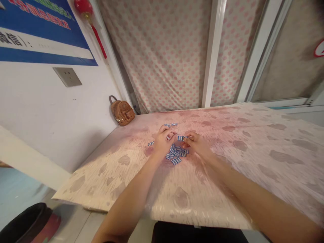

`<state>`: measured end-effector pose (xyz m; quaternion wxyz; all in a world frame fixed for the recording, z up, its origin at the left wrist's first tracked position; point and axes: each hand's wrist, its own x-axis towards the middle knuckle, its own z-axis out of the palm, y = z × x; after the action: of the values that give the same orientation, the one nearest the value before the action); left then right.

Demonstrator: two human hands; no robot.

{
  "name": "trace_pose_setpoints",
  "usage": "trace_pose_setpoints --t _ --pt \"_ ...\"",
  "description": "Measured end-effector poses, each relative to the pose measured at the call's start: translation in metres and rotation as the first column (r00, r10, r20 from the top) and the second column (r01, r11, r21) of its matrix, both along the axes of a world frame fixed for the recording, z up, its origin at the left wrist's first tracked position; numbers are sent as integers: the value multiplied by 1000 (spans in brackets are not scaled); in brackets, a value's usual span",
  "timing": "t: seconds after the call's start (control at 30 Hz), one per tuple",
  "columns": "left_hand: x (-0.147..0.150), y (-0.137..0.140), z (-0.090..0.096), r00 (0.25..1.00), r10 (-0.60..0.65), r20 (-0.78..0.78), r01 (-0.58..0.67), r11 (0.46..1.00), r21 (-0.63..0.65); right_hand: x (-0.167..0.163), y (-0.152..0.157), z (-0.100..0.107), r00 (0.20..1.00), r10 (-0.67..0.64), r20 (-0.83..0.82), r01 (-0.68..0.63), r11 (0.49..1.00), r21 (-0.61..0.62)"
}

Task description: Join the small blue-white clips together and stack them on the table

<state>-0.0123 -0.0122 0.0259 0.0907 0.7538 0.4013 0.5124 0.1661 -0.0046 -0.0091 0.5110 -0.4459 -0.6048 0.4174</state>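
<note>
A loose heap of small flat pieces [174, 153], white with blue borders, lies on the table in front of me; several of them are joined in short strips. My right hand [192, 141] is closed in a pinch on a short strip of these pieces [180, 138], held at the far side of the heap. My left hand [163, 137] is just left of it, its thumb and fingers curled together. What sits between those fingers is too small to make out. One short strip [151, 143] lies left of my left hand, and more strips [173, 124] lie beyond it.
A patterned, glossy cloth covers the table [182, 199]. At the back left corner a small brown backpack-shaped bag [123, 112] leans by the wall. Curtained panels [164, 57] stand behind the table. A dark bin [27, 224] is on the floor at lower left.
</note>
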Motion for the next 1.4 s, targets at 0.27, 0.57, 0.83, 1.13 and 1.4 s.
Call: trace_pose_setpoints --t 0.27,0.57,0.83,1.13,1.4 --pt "9 6 -12 980 -41 -197 63 992 108 4 -2 9 971 109 -211 -136 984 -114" --pt "17 -1 -9 996 -85 5 85 996 1 4 -3 12 966 91 -240 -119 987 -106" --pt "19 4 -17 962 -40 271 121 949 -290 1 -4 11 976 114 -187 -122 992 -30" --pt "27 4 -23 962 -71 263 134 964 -230 -2 -5 12 972 61 -227 -84 992 -93" --pt "30 -6 -16 989 -20 147 39 991 -127 -4 -8 17 930 -22 -366 -84 959 -272"
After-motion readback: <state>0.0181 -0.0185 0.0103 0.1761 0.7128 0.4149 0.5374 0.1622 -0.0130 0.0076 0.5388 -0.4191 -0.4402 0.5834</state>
